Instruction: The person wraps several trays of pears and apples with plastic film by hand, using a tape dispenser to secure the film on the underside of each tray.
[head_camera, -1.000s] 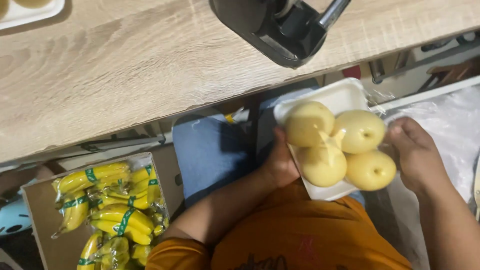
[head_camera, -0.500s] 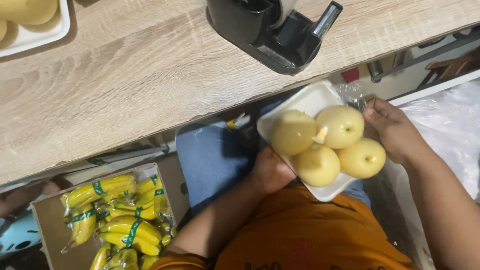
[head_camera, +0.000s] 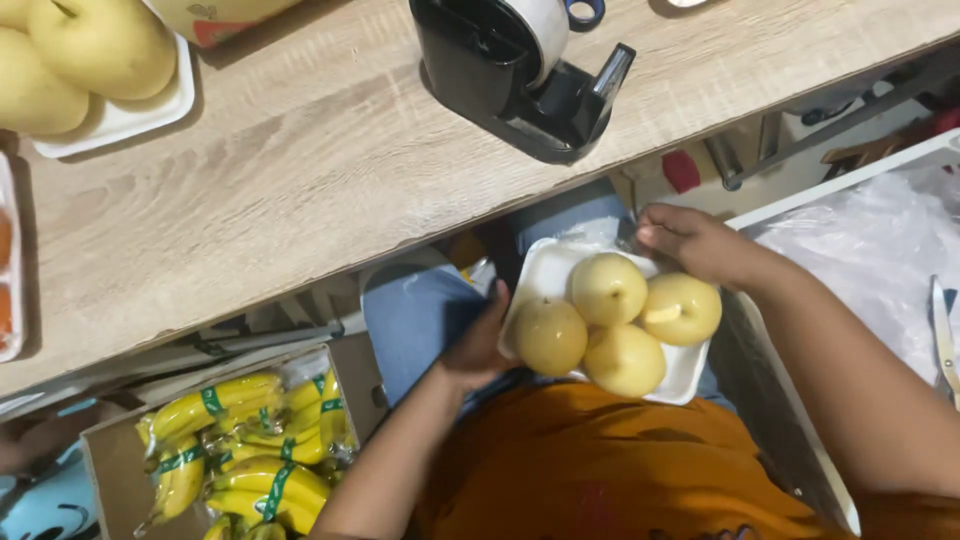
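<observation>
While the head camera looks straight down past the edge of a pale wooden table (head_camera: 300, 200), both of the person's hands are on a white foam tray (head_camera: 545, 275) held low over the lap, below the table's edge. The left hand (head_camera: 480, 345) grips the tray's left rim, thumb up along the side and fingers hidden underneath. The right hand (head_camera: 695, 245) clasps the tray's far right corner, fingers curled over the rim.

Four yellow round pears (head_camera: 608, 288) sit packed together on the tray, touching one another. Beneath the tray lie an orange shirt (head_camera: 620, 470) and blue jeans (head_camera: 420, 310).

On the table, a black tape dispenser (head_camera: 510, 75) stands near the front edge, above and to the left of the held tray. At the table's far left corner, a second white tray (head_camera: 130, 115) carries more yellow pears.

Down on the left, an open cardboard box (head_camera: 100, 465) holds bunches of bananas (head_camera: 240, 450) bound with green tape. To the right, clear plastic wrap (head_camera: 860, 260) lies in a white-framed bin, just beside the right forearm.
</observation>
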